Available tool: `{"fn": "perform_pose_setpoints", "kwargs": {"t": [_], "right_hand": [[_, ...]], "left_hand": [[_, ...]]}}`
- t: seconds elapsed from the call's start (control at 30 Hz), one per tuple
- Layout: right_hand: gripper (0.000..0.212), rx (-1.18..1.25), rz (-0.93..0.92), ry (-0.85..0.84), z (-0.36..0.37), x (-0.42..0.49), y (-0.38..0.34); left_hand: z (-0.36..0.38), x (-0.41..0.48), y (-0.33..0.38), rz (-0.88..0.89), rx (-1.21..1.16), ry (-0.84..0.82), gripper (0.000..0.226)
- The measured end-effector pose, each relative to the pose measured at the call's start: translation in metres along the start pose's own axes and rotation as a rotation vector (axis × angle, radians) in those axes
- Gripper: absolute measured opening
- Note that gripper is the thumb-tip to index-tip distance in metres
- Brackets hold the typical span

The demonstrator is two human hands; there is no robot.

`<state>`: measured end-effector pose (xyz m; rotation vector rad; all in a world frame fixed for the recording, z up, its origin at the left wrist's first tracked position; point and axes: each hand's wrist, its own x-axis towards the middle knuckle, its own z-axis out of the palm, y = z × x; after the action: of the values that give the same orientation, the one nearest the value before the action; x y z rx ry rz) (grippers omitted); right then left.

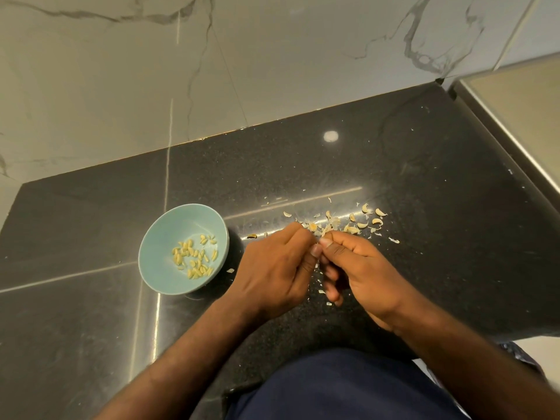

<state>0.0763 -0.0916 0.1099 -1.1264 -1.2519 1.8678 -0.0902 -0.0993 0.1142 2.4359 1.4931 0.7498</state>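
Observation:
A pale blue bowl [157, 237] sits on the black countertop at the left and holds several peeled yellowish cloves [195, 257]. Just right of it, my left hand [278, 268] and my right hand [360, 268] meet with curled fingers, thumbs tip to tip, pinching something small that the fingers hide. Beyond the hands lie several unpeeled garlic cloves [368, 218] among scraps of papery skin [328, 222]. More skin flakes [321, 291] lie under and between the hands.
The speckled black countertop [424, 165] runs back to a marbled grey wall [212, 71]. A steel surface [515, 116] borders the counter at the right. My dark blue clothing [348, 386] is at the bottom edge.

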Motion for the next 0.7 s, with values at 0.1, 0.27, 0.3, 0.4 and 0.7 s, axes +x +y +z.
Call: {"fn": "perform_pose_setpoints", "kwargs": {"t": [0.1, 0.27, 0.3, 0.4, 0.7], "right_hand": [[0.031, 0.037, -0.01, -0.007, 0.003, 0.0, -0.003], [0.03, -0.292, -0.328, 0.091, 0.003, 0.003, 0.005], [0.031, -0.376, -0.408, 0.107, 0.002, 0.004, 0.007], [0.022, -0.61, -0.638, 0.102, -0.008, 0.008, 0.01], [0.004, -1.023, -0.849, 0.05, -0.021, 0.016, 0.013]], "left_hand": [[0.0, 0.0, 0.001, -0.038, -0.093, 0.037, 0.029], [0.002, 0.001, 0.024, -0.383, -0.701, 0.03, 0.028], [0.002, 0.001, 0.027, -0.467, -0.795, 0.027, 0.028], [-0.001, -0.001, 0.033, -0.714, -1.062, -0.006, 0.031], [-0.015, 0.0, 0.043, -1.023, -1.352, -0.135, 0.03]]}}
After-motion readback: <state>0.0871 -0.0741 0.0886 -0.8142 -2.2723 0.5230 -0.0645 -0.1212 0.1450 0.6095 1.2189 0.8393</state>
